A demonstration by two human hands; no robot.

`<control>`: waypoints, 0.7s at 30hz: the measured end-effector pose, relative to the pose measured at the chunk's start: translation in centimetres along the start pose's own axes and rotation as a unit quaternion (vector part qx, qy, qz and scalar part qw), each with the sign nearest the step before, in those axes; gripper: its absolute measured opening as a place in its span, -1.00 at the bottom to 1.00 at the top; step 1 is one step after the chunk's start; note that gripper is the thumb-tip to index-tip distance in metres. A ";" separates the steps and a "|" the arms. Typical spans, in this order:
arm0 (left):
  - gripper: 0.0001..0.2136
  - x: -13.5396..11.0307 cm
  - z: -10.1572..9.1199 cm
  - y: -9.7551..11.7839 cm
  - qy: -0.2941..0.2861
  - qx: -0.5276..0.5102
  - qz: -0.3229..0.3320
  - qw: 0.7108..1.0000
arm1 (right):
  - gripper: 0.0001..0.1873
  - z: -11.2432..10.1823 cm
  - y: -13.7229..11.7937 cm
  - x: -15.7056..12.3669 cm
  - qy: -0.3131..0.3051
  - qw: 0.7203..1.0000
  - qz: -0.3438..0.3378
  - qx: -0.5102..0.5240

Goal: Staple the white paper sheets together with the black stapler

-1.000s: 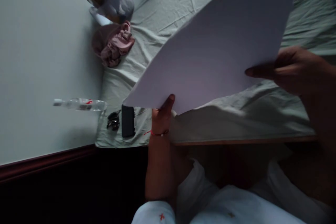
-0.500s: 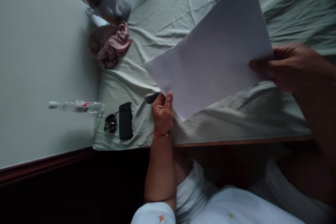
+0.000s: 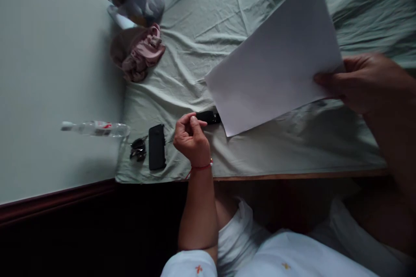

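While the right hand [image 3: 367,80] has a plain white rectangular sheet of paper [image 3: 273,60] pinched by its right edge, thumb on top and the other fingers mostly hidden underneath, the left hand [image 3: 193,136] is over to the left and well clear of the paper. So yeah, the right grip is clamped on the sheet, which slants across the middle of the pale green wrinkled cloth [image 3: 188,65] covering the table, far corner up to the right, one corner pointing near. Can't tell if any of it actually rests on the cloth. The left fingers are curled with the thumb close to them, and right behind them, by the sheet's left edge, there's a small black oblong gadget [image 3: 209,117]; honestly can't tell if they're touching or gripping it. That wrist has a thin red string bracelet [image 3: 201,167] on it. Further left sits a flat black rectangular case [image 3: 157,147], and just beside it a small dark shiny clump [image 3: 138,149], too blurry to name. By the wall there's a clear plastic bottle with a white cap [image 3: 100,129], and on the far left a crumpled dusty-pink cloth [image 3: 146,54].
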State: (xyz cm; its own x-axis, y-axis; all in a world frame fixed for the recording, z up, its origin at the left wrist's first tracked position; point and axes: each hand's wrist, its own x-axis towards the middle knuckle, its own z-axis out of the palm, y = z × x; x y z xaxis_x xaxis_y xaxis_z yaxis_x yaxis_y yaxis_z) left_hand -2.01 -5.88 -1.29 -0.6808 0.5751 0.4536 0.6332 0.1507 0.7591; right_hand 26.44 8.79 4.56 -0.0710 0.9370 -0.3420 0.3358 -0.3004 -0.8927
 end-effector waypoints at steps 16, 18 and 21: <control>-0.77 2.3 0.9 -4.1 -0.039 0.085 0.057 0.994 | -0.87 1.0 0.2 0.2 -0.009 1.000 -0.016 0.020; -0.77 2.3 0.8 -4.1 -0.042 0.083 0.053 0.994 | -0.87 1.1 0.0 -0.1 -0.004 1.000 -0.016 0.022; -0.79 2.2 0.7 -3.9 -0.043 0.087 0.042 0.994 | -0.89 1.3 0.0 -0.3 0.006 1.000 -0.027 0.015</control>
State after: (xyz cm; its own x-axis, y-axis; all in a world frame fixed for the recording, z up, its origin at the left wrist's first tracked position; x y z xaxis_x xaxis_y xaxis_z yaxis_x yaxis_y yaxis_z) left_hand -5.77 -4.62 -3.59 -0.5936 0.6571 0.4645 0.7459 0.2325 0.6242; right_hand 25.28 8.25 4.28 -0.0767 0.9538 -0.2904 0.3037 -0.2551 -0.9180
